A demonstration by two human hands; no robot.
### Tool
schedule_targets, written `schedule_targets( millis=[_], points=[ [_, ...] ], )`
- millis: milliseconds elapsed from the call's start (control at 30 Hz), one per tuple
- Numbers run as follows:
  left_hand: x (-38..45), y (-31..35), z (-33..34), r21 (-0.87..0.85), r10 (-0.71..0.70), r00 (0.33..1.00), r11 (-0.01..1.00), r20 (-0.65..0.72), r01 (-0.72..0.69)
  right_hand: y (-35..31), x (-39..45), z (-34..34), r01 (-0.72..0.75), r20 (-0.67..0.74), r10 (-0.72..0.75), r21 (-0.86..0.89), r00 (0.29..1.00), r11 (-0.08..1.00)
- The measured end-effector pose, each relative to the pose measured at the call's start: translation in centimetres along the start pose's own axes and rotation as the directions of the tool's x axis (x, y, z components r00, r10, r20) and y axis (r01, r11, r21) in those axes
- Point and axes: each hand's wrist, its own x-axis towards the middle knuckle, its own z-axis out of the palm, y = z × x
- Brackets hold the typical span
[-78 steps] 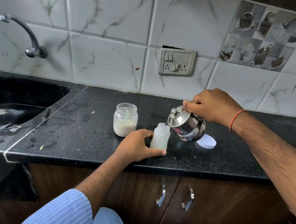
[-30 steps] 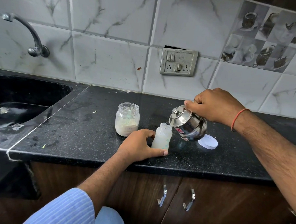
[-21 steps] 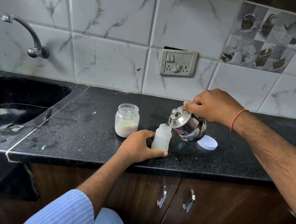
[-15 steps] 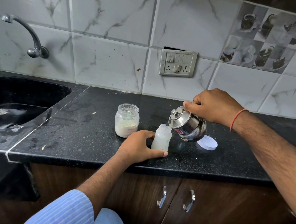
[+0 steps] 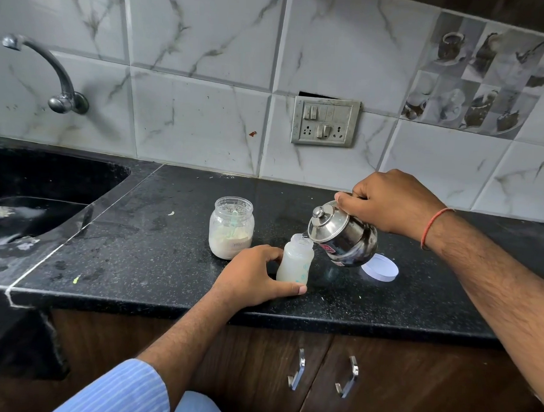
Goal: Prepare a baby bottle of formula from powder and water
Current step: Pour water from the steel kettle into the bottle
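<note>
Black stone surface (image 5: 154,262): sink (image 5: 44,194) cut in at left, front edge just below the left hand (image 5: 251,277). Open room left of the powder jar (image 5: 231,232), which is lidless and about half full of pale powder. White lid (image 5: 381,268) lies flat at right. Baby bottle (image 5: 295,259) stands upright, cloudy liquid inside; the left hand grips its base. Right hand (image 5: 390,202) holds the steel kettle (image 5: 341,234) by its handle, tilted, spout at the bottle mouth.

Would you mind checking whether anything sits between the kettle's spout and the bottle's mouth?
Nothing visible does: the kettle tilts with its spout right at the open mouth of the bottle, which the left hand steadies.
</note>
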Motion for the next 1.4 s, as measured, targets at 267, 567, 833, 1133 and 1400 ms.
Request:
schedule_targets(
  millis=[267,567,833,1133,1400],
  points=[
    [-0.1,0.1,0.0,-0.009,0.002,1.000,1.000,0.004,-0.002,-0.1,0.0,-0.1,-0.002,-0.003,0.002,-0.006,1.000,1.000],
    [-0.1,0.2,-0.1,-0.006,0.010,1.000,1.000,0.000,-0.010,0.0,0.1,0.0,0.014,-0.009,-0.015,-0.008,1.000,1.000],
    [-0.1,0.2,-0.1,-0.005,0.008,1.000,1.000,0.008,-0.008,0.3,-0.1,0.2,-0.001,0.002,0.001,0.038,1.000,0.999],
    [-0.1,0.1,-0.1,-0.002,0.001,1.000,1.000,0.008,-0.001,2.8,-0.8,2.4,-0.090,0.015,0.089,0.248,0.996,0.965],
    [-0.2,0.2,-0.2,0.003,-0.003,1.000,1.000,0.001,0.003,4.9,-2.3,6.6,-0.204,0.022,0.224,0.509,0.974,0.836]
  ],
)
